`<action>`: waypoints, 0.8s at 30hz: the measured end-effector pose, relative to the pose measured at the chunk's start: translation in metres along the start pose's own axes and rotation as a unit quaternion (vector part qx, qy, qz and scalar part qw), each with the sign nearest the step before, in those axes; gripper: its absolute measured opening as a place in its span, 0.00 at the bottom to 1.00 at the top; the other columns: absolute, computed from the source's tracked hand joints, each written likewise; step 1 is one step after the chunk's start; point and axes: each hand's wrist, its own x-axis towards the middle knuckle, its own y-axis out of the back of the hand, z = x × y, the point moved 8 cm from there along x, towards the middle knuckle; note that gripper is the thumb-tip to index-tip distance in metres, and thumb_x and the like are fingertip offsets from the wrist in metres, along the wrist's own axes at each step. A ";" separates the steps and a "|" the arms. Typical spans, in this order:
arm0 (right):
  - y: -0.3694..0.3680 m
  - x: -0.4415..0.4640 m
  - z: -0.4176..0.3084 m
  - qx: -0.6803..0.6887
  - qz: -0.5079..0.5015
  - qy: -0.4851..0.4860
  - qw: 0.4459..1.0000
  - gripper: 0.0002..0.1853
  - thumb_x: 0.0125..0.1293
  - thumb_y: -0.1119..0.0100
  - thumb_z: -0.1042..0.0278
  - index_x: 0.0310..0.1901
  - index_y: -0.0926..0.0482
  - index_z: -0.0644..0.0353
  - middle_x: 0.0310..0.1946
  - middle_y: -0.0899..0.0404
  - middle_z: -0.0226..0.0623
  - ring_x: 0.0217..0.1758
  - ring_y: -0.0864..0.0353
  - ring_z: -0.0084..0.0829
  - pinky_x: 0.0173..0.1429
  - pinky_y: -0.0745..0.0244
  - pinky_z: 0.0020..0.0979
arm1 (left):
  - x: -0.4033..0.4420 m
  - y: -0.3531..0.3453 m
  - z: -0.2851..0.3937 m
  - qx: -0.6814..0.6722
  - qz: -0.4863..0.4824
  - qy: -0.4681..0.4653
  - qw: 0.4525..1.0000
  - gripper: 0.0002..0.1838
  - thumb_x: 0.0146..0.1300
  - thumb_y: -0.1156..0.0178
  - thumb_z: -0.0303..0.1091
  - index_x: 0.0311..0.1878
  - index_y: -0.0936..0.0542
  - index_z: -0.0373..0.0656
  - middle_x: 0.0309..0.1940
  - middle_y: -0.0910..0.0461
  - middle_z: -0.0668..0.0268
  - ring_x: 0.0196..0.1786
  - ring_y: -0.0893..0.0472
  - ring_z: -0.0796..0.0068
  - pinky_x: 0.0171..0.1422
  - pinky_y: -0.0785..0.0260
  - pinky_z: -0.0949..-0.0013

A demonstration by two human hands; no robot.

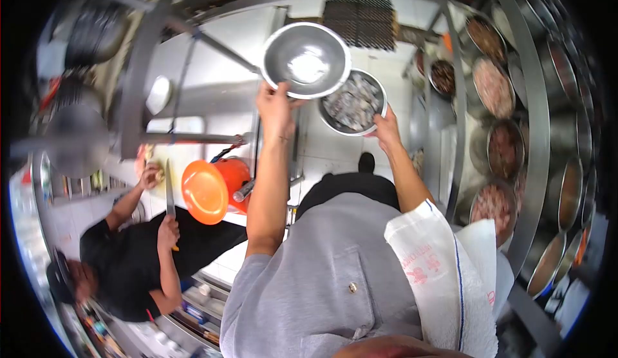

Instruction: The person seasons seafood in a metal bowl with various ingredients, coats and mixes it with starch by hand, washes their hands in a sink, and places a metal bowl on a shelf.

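My left hand [275, 110] is closed on the near rim of a shiny metal bowl [302, 55], tilted so its bare inside shows. In my right hand [387, 129], the fingers grip the right edge of a second metal bowl [335, 127]. This one holds a heap of grey, glossy pieces [354, 100] that look like raw shrimp. The first bowl partly overlaps the second in view; whether the two touch I cannot tell. Both are held out in front of me, above the tiled floor.
At right, metal rack shelves [534, 100] carry several bowls of meat [494, 87]. To my left, a co-worker holds a knife [169, 187] beside an orange plate [205, 192] and a red-orange bucket [238, 174]. A dark grate [358, 22] lies ahead.
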 end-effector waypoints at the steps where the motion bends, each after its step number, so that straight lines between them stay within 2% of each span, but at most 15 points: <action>1: -0.001 0.001 0.001 -0.007 -0.003 -0.007 1.000 0.28 0.60 0.61 0.81 0.64 0.40 0.57 0.51 0.26 0.44 0.39 0.18 0.37 0.20 0.18 0.33 | 0.000 0.008 0.001 -0.021 -0.004 0.009 1.000 0.07 0.59 0.47 0.24 0.41 0.27 0.39 0.35 0.24 0.63 0.34 0.20 0.72 0.34 0.20 0.65; 3: -0.004 0.005 0.000 -0.004 -0.043 0.036 0.998 0.28 0.60 0.61 0.81 0.64 0.40 0.56 0.52 0.27 0.44 0.45 0.19 0.40 0.23 0.17 0.37 | -0.012 0.018 0.014 -0.018 0.008 0.013 1.000 0.07 0.60 0.46 0.26 0.41 0.27 0.39 0.36 0.23 0.62 0.33 0.21 0.73 0.34 0.21 0.66; 8: -0.004 0.008 -0.001 -0.041 -0.053 -0.043 0.997 0.30 0.57 0.64 0.82 0.64 0.39 0.54 0.46 0.24 0.45 0.33 0.16 0.37 0.20 0.17 0.33 | -0.031 0.028 0.013 -0.026 -0.014 0.044 0.999 0.04 0.62 0.46 0.28 0.38 0.26 0.40 0.30 0.24 0.67 0.32 0.22 0.77 0.32 0.23 0.69; 9: -0.003 0.011 -0.005 -0.040 -0.060 -0.034 0.997 0.30 0.57 0.64 0.82 0.64 0.39 0.54 0.46 0.24 0.45 0.33 0.16 0.37 0.20 0.17 0.33 | -0.031 0.030 0.013 -0.016 -0.019 0.048 0.999 0.06 0.63 0.46 0.28 0.41 0.26 0.39 0.33 0.23 0.66 0.33 0.21 0.76 0.33 0.22 0.68; 11: 0.000 0.021 -0.011 -0.060 -0.051 -0.037 0.996 0.26 0.56 0.62 0.81 0.58 0.34 0.57 0.38 0.22 0.41 0.28 0.17 0.35 0.19 0.18 0.32 | -0.025 0.029 0.033 -0.007 -0.024 0.041 0.999 0.08 0.63 0.47 0.29 0.44 0.26 0.37 0.37 0.22 0.64 0.35 0.20 0.75 0.33 0.21 0.68; 13: -0.004 0.031 -0.023 -0.058 -0.064 -0.027 0.996 0.27 0.55 0.61 0.81 0.58 0.34 0.57 0.39 0.22 0.42 0.27 0.17 0.36 0.17 0.18 0.32 | -0.036 0.029 0.104 -0.117 0.005 -0.076 0.990 0.09 0.64 0.46 0.29 0.46 0.26 0.37 0.38 0.22 0.64 0.34 0.19 0.76 0.35 0.21 0.71; 15: -0.004 0.046 -0.033 -0.053 -0.062 -0.012 0.997 0.27 0.55 0.61 0.81 0.59 0.35 0.57 0.40 0.22 0.44 0.27 0.17 0.37 0.17 0.18 0.33 | -0.048 0.030 0.177 -0.194 -0.027 -0.151 0.969 0.12 0.64 0.45 0.29 0.49 0.28 0.37 0.41 0.21 0.62 0.38 0.18 0.76 0.41 0.20 0.70; 17: -0.007 0.061 -0.043 -0.065 -0.065 -0.015 0.996 0.28 0.54 0.61 0.81 0.60 0.36 0.57 0.40 0.22 0.45 0.27 0.18 0.38 0.17 0.18 0.33 | -0.054 0.044 0.223 -0.178 -0.013 -0.209 0.961 0.14 0.63 0.46 0.27 0.51 0.30 0.36 0.44 0.22 0.59 0.42 0.18 0.72 0.46 0.20 0.65; 19: -0.016 0.073 -0.056 -0.050 -0.075 -0.006 0.996 0.29 0.53 0.61 0.81 0.60 0.36 0.57 0.41 0.22 0.45 0.26 0.18 0.38 0.17 0.18 0.33 | -0.067 0.046 0.271 -0.207 0.007 -0.311 0.928 0.12 0.64 0.48 0.26 0.50 0.30 0.34 0.44 0.22 0.58 0.43 0.18 0.69 0.50 0.21 0.61; 23: -0.038 0.113 -0.076 -0.069 -0.112 -0.002 0.991 0.31 0.53 0.61 0.81 0.62 0.38 0.56 0.43 0.22 0.46 0.25 0.18 0.37 0.17 0.19 0.32 | -0.065 0.067 0.331 -0.271 0.047 -0.400 0.875 0.13 0.65 0.50 0.27 0.50 0.31 0.31 0.46 0.24 0.56 0.46 0.20 0.64 0.55 0.23 0.57; 24: -0.044 0.123 -0.080 -0.082 -0.112 -0.005 0.990 0.31 0.52 0.61 0.81 0.62 0.38 0.56 0.44 0.23 0.46 0.26 0.18 0.38 0.17 0.18 0.32 | -0.062 0.063 0.344 -0.294 0.027 -0.407 0.864 0.13 0.66 0.51 0.27 0.51 0.32 0.31 0.47 0.26 0.54 0.51 0.23 0.61 0.59 0.26 0.55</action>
